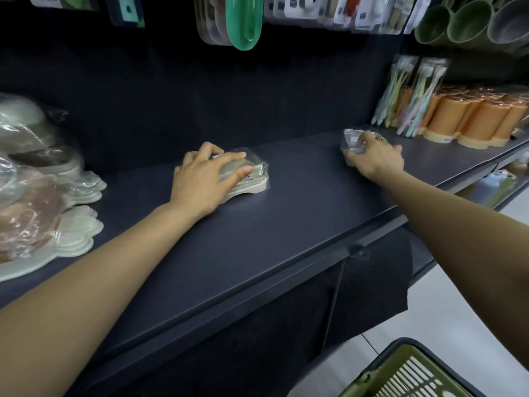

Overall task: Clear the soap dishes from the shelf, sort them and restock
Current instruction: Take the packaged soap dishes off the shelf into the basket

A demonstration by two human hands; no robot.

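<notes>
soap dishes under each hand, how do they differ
The soap dish under the left hand is cream, lies flat near the middle of the shelf, and shows plainly past the fingers. The soap dish under the right hand looks pale grey or clear, sits further right near the orange cups, and is mostly hidden by its crinkled wrap and the fingers. Both are wrapped in clear plastic, resting on the shelf.

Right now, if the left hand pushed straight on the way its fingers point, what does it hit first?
The left hand already lies on a wrapped soap dish, fingers pointing right and slightly toward the back. Beyond the dish the dark shelf looks bare until the second wrapped dish under the right hand, though depth is unclear.
</notes>
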